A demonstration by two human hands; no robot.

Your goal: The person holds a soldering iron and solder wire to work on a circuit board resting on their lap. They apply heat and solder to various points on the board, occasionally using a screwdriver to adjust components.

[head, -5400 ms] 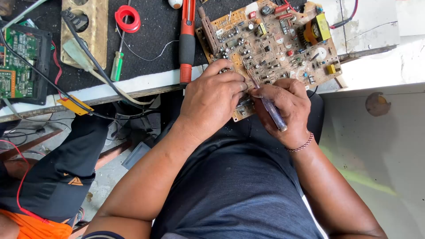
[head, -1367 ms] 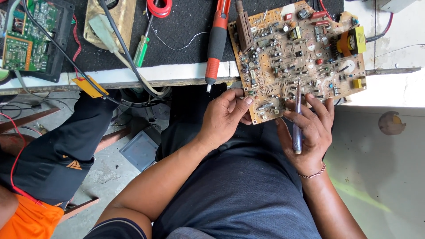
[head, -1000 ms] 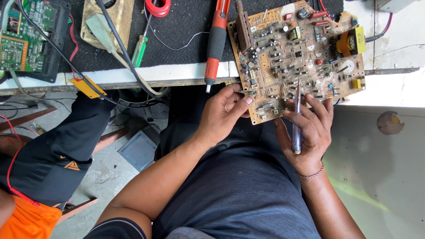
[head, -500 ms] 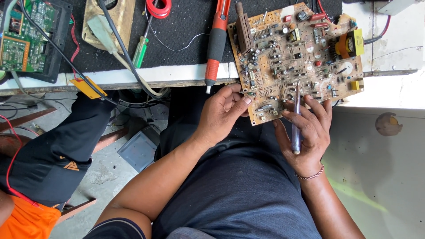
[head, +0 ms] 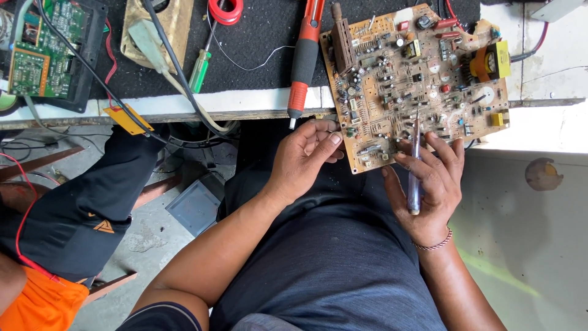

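Observation:
A tan circuit board [head: 410, 73] crowded with small parts overhangs the bench edge above my lap. My left hand [head: 303, 156] pinches the board's near left corner between thumb and fingers. My right hand [head: 429, 184] supports the board's near edge from below and holds a slim blue-handled tool [head: 414, 171], whose metal tip rests on the board's parts.
A red and black handled tool [head: 303, 58], a green-handled screwdriver [head: 201, 64], a red tape roll [head: 225, 9] and a wood block [head: 153, 27] lie on the black mat. A green circuit board [head: 43, 55] sits far left. Another person's leg [head: 79, 202] is at left.
Since the oldest frame, my hands came off the board's top: the left now grips its corner, the right holds the tool upright against it. Over the last second almost nothing moves.

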